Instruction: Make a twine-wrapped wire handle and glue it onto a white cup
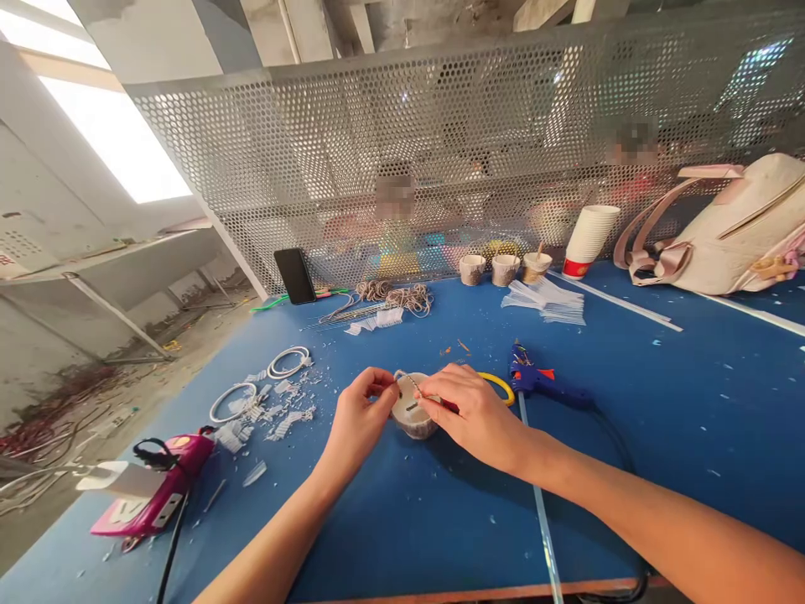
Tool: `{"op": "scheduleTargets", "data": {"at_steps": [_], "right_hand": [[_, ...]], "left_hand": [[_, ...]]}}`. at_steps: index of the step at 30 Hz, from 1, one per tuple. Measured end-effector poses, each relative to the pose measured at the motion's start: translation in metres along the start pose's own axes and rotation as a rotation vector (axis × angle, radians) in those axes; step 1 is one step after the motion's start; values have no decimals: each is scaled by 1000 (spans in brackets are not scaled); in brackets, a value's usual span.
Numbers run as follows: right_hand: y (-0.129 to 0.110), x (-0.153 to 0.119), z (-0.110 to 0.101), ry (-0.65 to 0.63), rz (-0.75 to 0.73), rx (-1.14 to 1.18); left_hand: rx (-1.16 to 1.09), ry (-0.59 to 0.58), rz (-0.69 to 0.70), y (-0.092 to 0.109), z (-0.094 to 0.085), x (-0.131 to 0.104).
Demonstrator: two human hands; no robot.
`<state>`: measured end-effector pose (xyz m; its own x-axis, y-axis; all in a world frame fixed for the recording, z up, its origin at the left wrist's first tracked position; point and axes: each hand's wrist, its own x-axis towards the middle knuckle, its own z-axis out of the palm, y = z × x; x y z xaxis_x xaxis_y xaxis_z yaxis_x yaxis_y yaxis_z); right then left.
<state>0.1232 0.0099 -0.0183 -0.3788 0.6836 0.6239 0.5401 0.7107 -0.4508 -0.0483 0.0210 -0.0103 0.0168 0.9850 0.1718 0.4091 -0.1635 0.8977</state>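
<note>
A small round cup-like piece (pixel 416 426) with a pale flat top and a dark slot in it stands on the blue table between my hands. A short twisted cord (pixel 408 382) arches over its top. My left hand (pixel 371 398) pinches the cord's left end at the rim. From the other side, my right hand (pixel 462 407) has its fingertips closed on the cord's right end. Behind the right hand a yellow loop handle (pixel 500 386) shows; the rest of that tool is mostly hidden. A blue glue gun (pixel 544 382) with a long clear glue stick (pixel 544 520) lies to the right.
Left are white rings (pixel 232 403), plastic scraps (pixel 289 419) and a pink power strip (pixel 157 486). Along the back stand a phone (pixel 294 275), cord bundles (pixel 402 298), small cups (pixel 504 270), stacked paper cups (pixel 589 242) and a backpack (pixel 729 231), before a perforated metal screen (pixel 352 151).
</note>
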Motion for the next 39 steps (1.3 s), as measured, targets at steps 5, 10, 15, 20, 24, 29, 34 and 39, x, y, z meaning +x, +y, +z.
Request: {"op": "scheduleTargets", "data": {"at_steps": [5, 10, 15, 20, 24, 29, 34, 39], "right_hand": [[3, 3, 0, -21, -3, -32], [5, 9, 0, -31, -29, -73], [7, 14, 1, -51, -64, -95], [8, 12, 0, -62, -68, -66], [7, 8, -2, -38, -123, -41], [7, 3, -3, -23, -154, 10], [5, 0, -4, -35, -128, 75], [-6, 3, -7, -70, 91, 189]], "left_hand": [[4, -4, -18, -4, -2, 0], [-80, -40, -56, -5, -4, 0], [-117, -34, -60, -4, -5, -3], [-150, -35, -63, -2, -8, -6], [-173, -76, -70, 1, -11, -10], [-111, -97, -29, 4, -14, -13], [-41, -90, 75, 2, -15, -13], [14, -91, 168, -1, -13, -15]]}}
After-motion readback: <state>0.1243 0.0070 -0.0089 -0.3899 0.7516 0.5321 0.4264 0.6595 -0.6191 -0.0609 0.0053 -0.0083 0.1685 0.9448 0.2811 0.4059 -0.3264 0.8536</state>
